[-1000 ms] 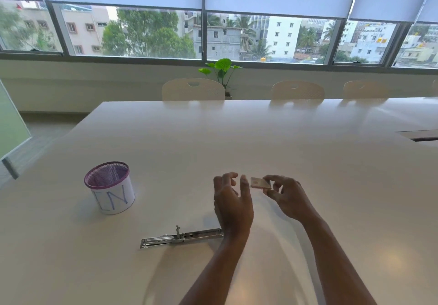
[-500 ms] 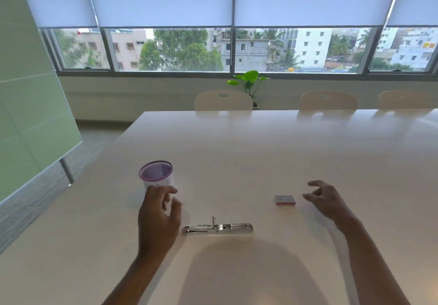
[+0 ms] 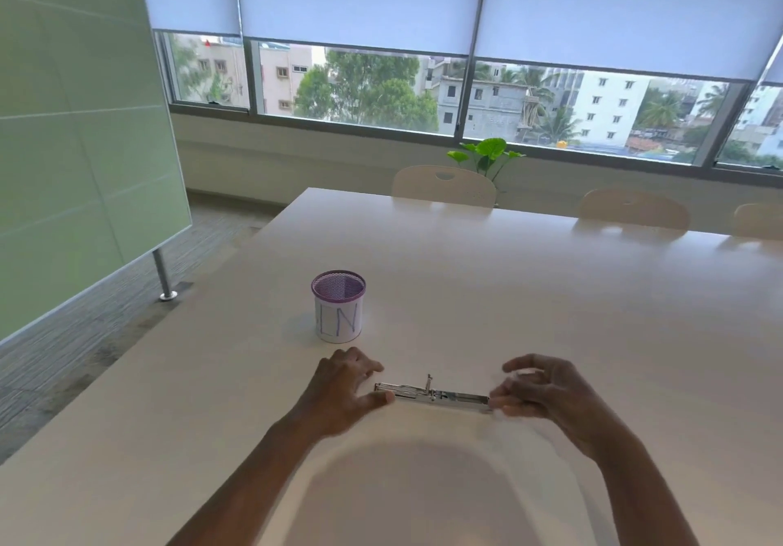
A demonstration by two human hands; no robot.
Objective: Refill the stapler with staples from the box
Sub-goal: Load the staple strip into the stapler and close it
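The metal stapler (image 3: 432, 393) lies opened out flat on the white table (image 3: 551, 291), straight in front of me. My left hand (image 3: 345, 388) is at its left end, thumb on the near side and fingers curled over the far side, pinching it. At the right end, my right hand (image 3: 540, 393) is blurred, fingers spread and curved, with the lower fingertips touching the stapler. The staple box is not visible; my right hand covers the spot beside the stapler.
A purple-rimmed mesh cup wrapped in white paper (image 3: 338, 306) stands just beyond my left hand. Chairs (image 3: 442, 185) line the table's far side. A green glass panel on a metal post (image 3: 163, 276) stands off the table's left edge.
My right hand set the staple box on the table, then both hands came in to the stapler's two ends. The view has turned left and tilted down.
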